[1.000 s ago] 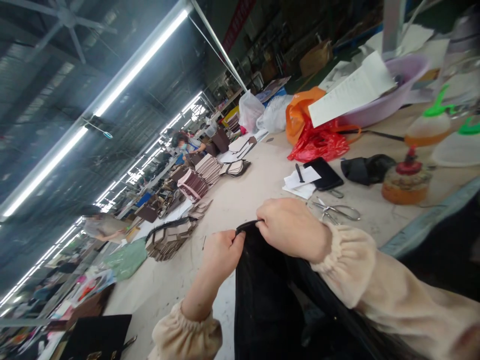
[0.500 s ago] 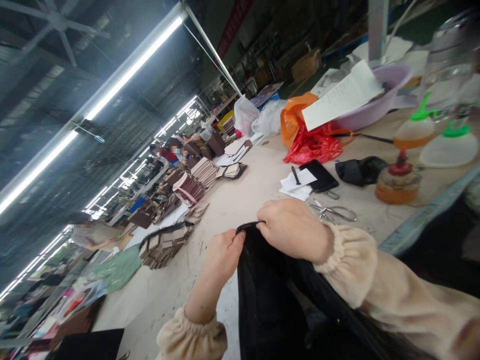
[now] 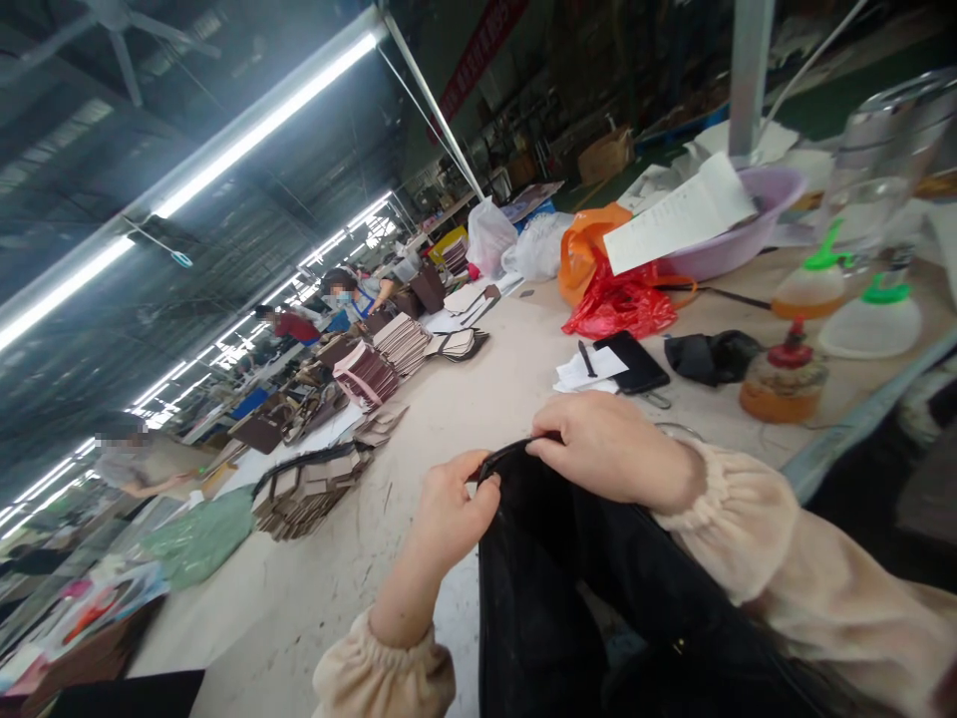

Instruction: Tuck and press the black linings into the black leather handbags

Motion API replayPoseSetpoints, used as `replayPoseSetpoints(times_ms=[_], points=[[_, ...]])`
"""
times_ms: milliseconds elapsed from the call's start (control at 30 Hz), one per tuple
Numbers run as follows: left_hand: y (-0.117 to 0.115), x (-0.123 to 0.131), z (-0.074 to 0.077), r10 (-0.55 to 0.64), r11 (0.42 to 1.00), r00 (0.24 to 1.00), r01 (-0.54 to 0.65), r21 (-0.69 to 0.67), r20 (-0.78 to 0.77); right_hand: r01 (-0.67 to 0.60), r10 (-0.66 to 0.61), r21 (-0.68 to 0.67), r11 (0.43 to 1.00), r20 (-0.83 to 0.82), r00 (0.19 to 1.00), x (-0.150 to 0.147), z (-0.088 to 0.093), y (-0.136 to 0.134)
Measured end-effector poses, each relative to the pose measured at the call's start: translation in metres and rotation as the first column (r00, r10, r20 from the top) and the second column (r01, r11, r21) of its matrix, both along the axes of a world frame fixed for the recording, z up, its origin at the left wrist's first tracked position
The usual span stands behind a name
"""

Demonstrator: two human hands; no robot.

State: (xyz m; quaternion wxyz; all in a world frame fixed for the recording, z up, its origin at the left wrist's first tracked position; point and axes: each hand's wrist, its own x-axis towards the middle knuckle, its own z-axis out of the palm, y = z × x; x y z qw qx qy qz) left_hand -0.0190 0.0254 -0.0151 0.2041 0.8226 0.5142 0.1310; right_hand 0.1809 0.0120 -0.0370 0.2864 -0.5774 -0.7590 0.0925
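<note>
A black bag-like piece of material lies in front of me on the long beige worktable. My left hand pinches its top edge at the left. My right hand is closed over the same black edge just to the right. Both wrists wear cream elastic sleeves. Behind my right hand lie scissors, mostly hidden by it.
A black phone on white paper, a dark cloth, a red-capped jar, two squeeze bottles, red and orange bags and a lilac basin stand to the right. Stacks of brown pieces line the left; other workers sit farther along.
My view shifted a little, so the table objects sit lower and farther left. My hands keep their hold on the black edge, and my right hand now covers most of the scissors.
</note>
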Motion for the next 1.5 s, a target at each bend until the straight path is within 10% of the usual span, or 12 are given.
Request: replayPoseSetpoints(times_ms=[867, 1067, 1500], points=[[0.0, 0.007, -0.003, 0.152, 0.975, 0.963, -0.108, 0.194, -0.224, 0.043, -0.044, 0.024, 0.999, 0.063, 0.997, -0.007, 0.003, -0.003], [-0.005, 0.004, -0.007, 0.013, 0.958, 0.995, -0.04, 0.285, 0.095, -0.106, 0.103, -0.039, 0.994, -0.081, 0.991, 0.006, 0.002, -0.004], [-0.007, 0.004, -0.002, -0.074, 0.866, 0.997, 0.071, 0.495, -0.014, -0.294, 0.263, -0.104, 0.95, -0.235, 0.936, 0.019, -0.001, 0.0]])
